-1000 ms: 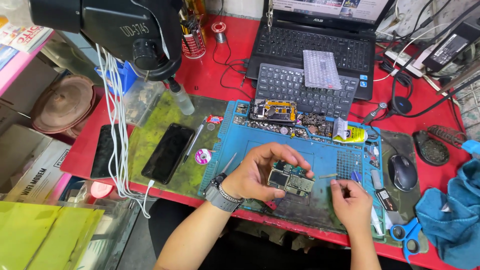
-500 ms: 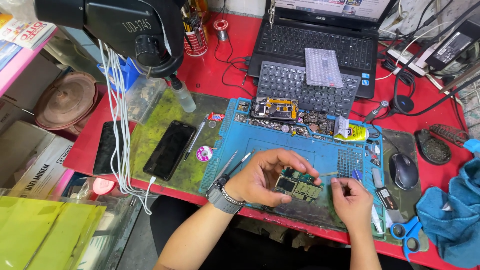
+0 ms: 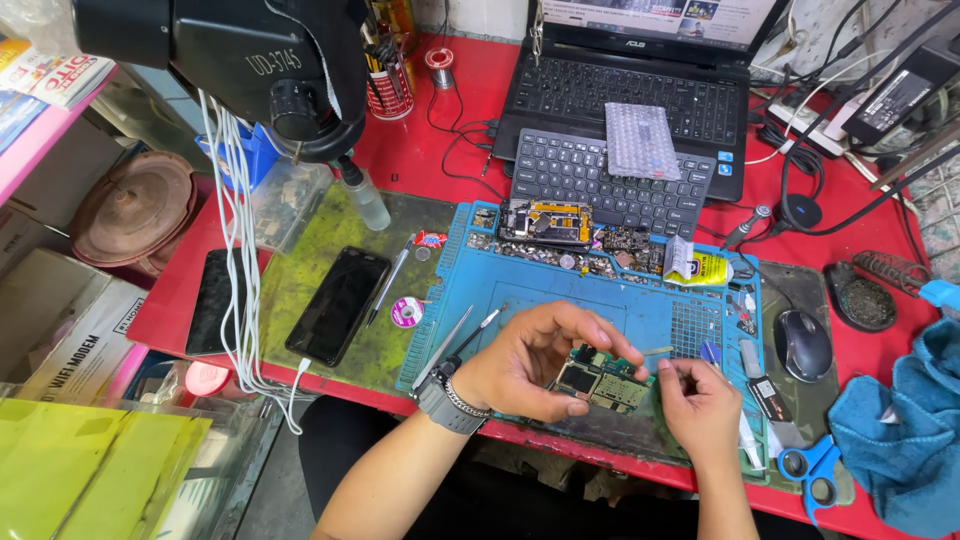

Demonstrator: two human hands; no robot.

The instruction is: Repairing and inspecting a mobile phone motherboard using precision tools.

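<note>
Two bare hands are seen low over the blue work mat (image 3: 560,290) on the red table (image 3: 440,150). The left hand (image 3: 530,360), a watch on its wrist, is curled round a small green circuit board (image 3: 603,378), its grip clamped on the board's left edge with thumb below and fingers arched above. The board is held just above the mat's front portion, tilted slightly, between both hands. The right hand (image 3: 700,405) is placed against the board's right end, its grip pinched together near that edge; whether something thin is held in the pinch cannot be told.

Beside the left wrist, tweezers (image 3: 440,345) and a thin probe-like tool (image 3: 475,335) are laid on the mat. A dismantled phone frame (image 3: 545,222) is set at the mat's far edge, in front of a black keyboard (image 3: 600,180) and a laptop (image 3: 640,95). A dark phone (image 3: 337,305) is laid on the green mat (image 3: 300,270) to the left. A mouse (image 3: 802,343) and blue scissors (image 3: 812,478) are noted at the right
</note>
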